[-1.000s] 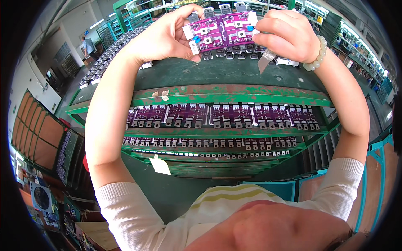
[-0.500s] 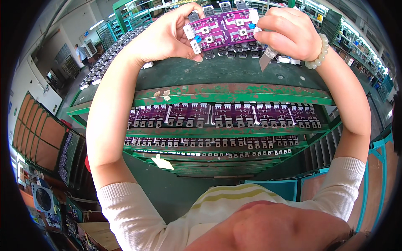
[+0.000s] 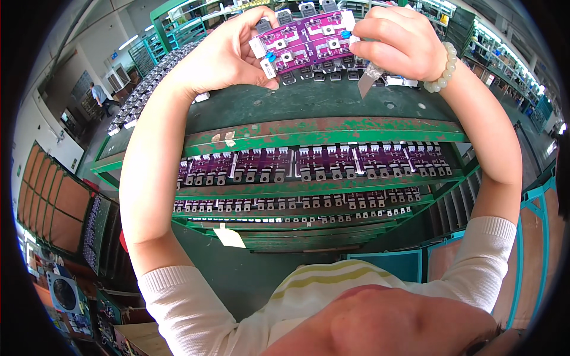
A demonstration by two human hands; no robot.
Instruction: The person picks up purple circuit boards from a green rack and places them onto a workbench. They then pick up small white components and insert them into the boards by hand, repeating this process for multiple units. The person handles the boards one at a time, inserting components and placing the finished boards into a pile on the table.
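Note:
A purple circuit board (image 3: 309,50) is held up above the top shelf, slightly tilted, with its right end higher. It carries black tabbed components along its long edges, white connectors at its ends and two small blue parts. My left hand (image 3: 228,59) grips its left end, with the thumb below and the fingers partly hidden behind it. My right hand (image 3: 401,44) is closed at the other end, its fingertips touching the board beside a blue disc-shaped part (image 3: 346,34). From under that hand juts a flat metal blade (image 3: 364,86) with a clear wrapping, pointing down.
The green metal rack (image 3: 332,132) has several shelves, and rows of similar purple boards (image 3: 326,159) fill the lower ones. More boards (image 3: 148,83) line the top's left side. A paper tag (image 3: 229,238) hangs low in front. A person (image 3: 101,98) is far left.
Both hands and the board have shifted a little left in the picture, along with the rack. The grip looks the same. The distant person has also moved left in view.

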